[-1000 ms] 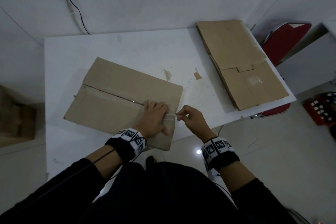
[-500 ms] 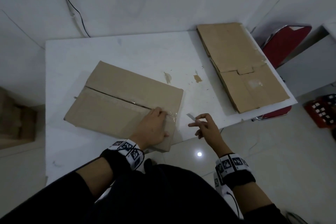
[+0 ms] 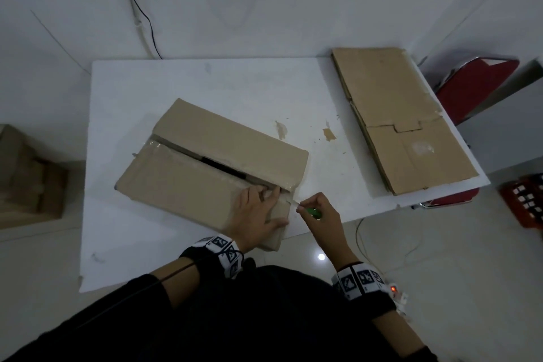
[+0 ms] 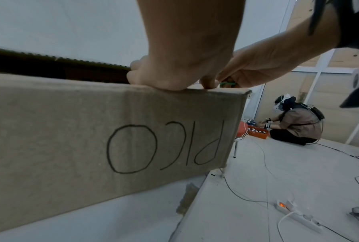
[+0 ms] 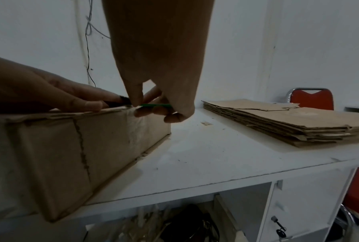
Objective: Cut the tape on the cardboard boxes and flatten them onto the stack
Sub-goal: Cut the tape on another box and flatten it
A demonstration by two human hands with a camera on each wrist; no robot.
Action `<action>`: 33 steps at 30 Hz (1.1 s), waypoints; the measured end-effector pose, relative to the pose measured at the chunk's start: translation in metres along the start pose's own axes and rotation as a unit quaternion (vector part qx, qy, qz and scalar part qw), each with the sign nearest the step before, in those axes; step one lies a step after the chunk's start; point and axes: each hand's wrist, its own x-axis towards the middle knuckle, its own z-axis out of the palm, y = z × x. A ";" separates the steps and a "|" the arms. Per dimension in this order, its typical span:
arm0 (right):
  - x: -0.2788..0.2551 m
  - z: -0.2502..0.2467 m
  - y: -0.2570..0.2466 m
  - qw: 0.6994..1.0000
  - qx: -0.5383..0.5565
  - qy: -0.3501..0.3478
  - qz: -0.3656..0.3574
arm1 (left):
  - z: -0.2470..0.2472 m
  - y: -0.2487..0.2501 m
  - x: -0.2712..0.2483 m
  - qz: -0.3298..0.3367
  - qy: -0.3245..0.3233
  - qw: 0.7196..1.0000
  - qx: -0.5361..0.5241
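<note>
1. White table (image 3: 235, 82) against a white wall; cardboard box (image 3: 205, 173) sits at its front edge, "PICO" handwritten upside down on the box's near side (left wrist view).
2. Flattened stack (image 3: 402, 120) lies at the table's right edge.
3. Left hand (image 3: 258, 214) presses flat on the box's near right corner, fingers straight.
4. Right hand (image 3: 320, 211) pinches a green cutter (image 5: 153, 105) at the taped seam's right end.

1 taped box (image 3: 211, 161), 1 stack of flattened cardboard (image 3: 402, 117) far right, 1 green cutter (image 3: 313, 211), 1 red chair (image 3: 476, 82), 2 hands.
</note>
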 end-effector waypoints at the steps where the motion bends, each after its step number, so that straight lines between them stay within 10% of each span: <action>1: 0.001 0.001 0.000 1.000 -0.011 0.006 -0.010 | 0.001 0.000 0.000 0.000 0.001 1.000 -0.003; 15: 0.017 0.016 0.000 0.990 -0.087 0.076 -0.076 | 0.006 -0.002 0.002 -0.004 0.017 1.000 -0.025; 23: 0.048 -0.002 0.007 0.970 -0.010 0.239 0.038 | 0.009 -0.003 0.000 0.033 0.064 0.993 -0.089; 30: 0.100 -0.013 0.030 0.975 -0.168 0.068 0.132 | -0.010 -0.018 -0.006 -0.032 0.124 0.991 -0.038; 33: 0.094 -0.015 0.020 0.971 -0.186 0.108 0.102 | -0.035 -0.039 -0.011 -0.078 0.059 0.995 0.000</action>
